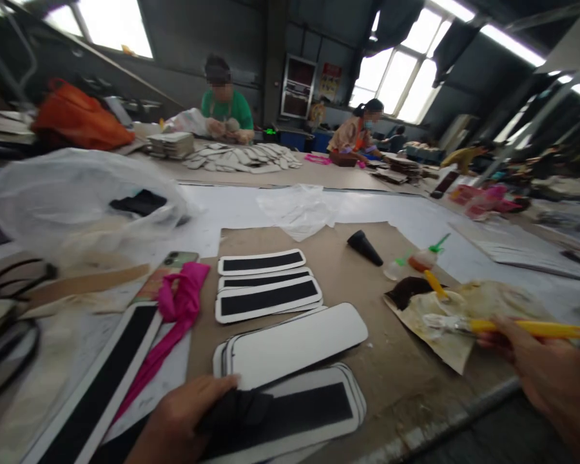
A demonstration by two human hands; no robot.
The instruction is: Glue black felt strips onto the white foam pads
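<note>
My right hand [541, 367] grips the yellow handle of a brush [526, 327]. Its pale, glue-covered head lies over a stained sheet [457, 354]. Near the front edge, my left hand [181, 412] is closed around dark black strips [239, 406], partly blurred. A fingertip of that hand is at the edge of a stack of plain white rounded panels [299, 341]. Below it lie white panels with a black strip on top [314, 412]. Similar black-centred panels [270, 298] are laid out farther back on the brown paper [367, 348].
A black cone [365, 247] and small bottles with green tips [423, 259] stand beyond the stained sheet. At left are a pink cloth [181, 296], a phone [174, 260], a long black-and-white strip [101, 380] and a clear plastic bag [77, 187]. Several people work behind.
</note>
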